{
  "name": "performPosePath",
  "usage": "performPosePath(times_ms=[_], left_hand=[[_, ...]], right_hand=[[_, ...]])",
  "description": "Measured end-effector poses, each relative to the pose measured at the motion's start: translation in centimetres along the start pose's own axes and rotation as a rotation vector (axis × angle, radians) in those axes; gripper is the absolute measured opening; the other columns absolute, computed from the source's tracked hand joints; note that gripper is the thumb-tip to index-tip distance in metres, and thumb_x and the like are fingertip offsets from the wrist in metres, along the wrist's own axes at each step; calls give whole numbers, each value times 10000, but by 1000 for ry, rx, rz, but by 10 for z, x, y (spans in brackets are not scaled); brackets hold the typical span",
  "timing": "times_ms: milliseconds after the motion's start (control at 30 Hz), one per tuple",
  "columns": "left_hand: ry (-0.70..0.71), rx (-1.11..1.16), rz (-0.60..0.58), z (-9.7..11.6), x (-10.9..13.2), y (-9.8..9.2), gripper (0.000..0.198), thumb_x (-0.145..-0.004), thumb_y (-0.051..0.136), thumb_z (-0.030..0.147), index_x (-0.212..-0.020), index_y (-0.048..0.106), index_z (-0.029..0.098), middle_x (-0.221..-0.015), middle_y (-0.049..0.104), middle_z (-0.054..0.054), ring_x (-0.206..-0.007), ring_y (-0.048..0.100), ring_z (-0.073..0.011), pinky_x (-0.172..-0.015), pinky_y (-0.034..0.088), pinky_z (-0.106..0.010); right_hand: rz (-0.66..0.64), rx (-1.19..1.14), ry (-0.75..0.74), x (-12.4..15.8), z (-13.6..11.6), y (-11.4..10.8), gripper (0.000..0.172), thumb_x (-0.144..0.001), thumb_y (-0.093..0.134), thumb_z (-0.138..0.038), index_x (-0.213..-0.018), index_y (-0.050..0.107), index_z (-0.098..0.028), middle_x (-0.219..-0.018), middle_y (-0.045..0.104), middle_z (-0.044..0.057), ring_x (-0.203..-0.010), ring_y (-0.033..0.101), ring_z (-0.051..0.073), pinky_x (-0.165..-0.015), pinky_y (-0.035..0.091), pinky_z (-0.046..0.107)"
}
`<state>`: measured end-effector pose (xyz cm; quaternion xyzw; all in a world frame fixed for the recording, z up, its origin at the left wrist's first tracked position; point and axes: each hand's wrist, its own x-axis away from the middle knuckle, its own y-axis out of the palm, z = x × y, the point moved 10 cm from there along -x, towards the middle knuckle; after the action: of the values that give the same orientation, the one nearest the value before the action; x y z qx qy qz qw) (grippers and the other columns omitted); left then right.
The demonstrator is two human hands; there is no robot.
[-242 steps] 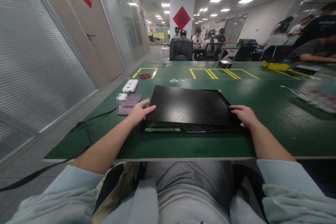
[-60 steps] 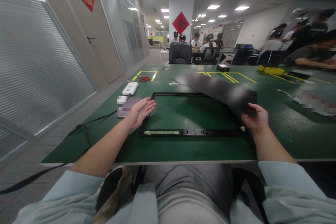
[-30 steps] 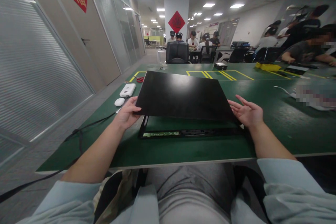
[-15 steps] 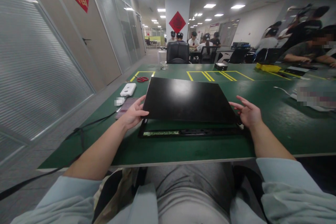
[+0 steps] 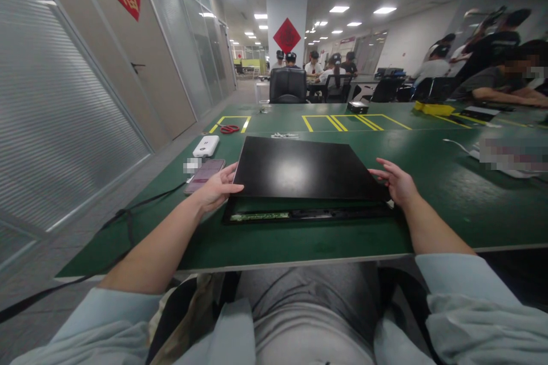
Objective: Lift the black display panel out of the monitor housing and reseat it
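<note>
A flat black screen panel is in front of me, above a thin black frame on the table. Along the frame's near side runs a strip of green circuit board. My left hand grips the panel's left edge, thumb on the front face and the other fingers partly behind it. At the opposite edge, my right hand holds the panel near its lower right corner, with some fingers stretched out along the side. Most of the frame is hidden under the panel.
Left of the panel lie a phone, a white power bank and red-handled scissors. Small pale pieces sit behind it. Farther off are a black box, a yellow tray and a white cable. Several people work beyond.
The panel's far edge has come down, so it lies flatter over the frame. Small pale pieces behind it now show. Both hands keep their places at its sides.
</note>
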<state>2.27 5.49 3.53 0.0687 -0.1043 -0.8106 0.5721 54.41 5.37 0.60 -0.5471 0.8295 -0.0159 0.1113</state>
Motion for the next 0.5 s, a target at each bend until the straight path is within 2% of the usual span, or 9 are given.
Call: performPosePath(times_ms=[200, 300, 400, 500], left_hand=[[29, 64, 40, 5, 1, -3, 669, -566, 907, 51, -1193, 720, 194, -1159, 817, -62, -1027, 792, -256, -771, 626, -251], [13, 89, 81, 2, 1, -6, 601, -588, 883, 27, -1143, 709, 181, -1072, 821, -61, -914, 798, -231, -721, 623, -251], [9, 113, 151, 0, 0, -11, 450, -650, 850, 36, -1053, 694, 163, -973, 814, -68, -805, 786, -210, -678, 619, -256], [2, 113, 174, -2, -1, -12, 398, -673, 803, 15, -1026, 684, 157, -957, 808, -74, -792, 779, -204, -648, 608, -250]], right_hand=[[35, -75, 126, 2, 11, 1, 586, -695, 643, -520, -1226, 691, -277, -864, 820, 52, -803, 668, 256, -656, 372, 367], [28, -69, 144, 2, 13, 1, 616, -678, 660, -536, -1232, 693, -268, -880, 824, 58, -798, 659, 256, -664, 377, 369], [7, -38, 139, 1, 13, 2, 641, -690, 638, -580, -1249, 690, -270, -931, 830, 66, -802, 657, 263, -672, 383, 379], [-8, 12, 121, 2, 12, 3, 636, -714, 616, -607, -1255, 690, -281, -990, 834, 71, -855, 660, 279, -697, 387, 395]])
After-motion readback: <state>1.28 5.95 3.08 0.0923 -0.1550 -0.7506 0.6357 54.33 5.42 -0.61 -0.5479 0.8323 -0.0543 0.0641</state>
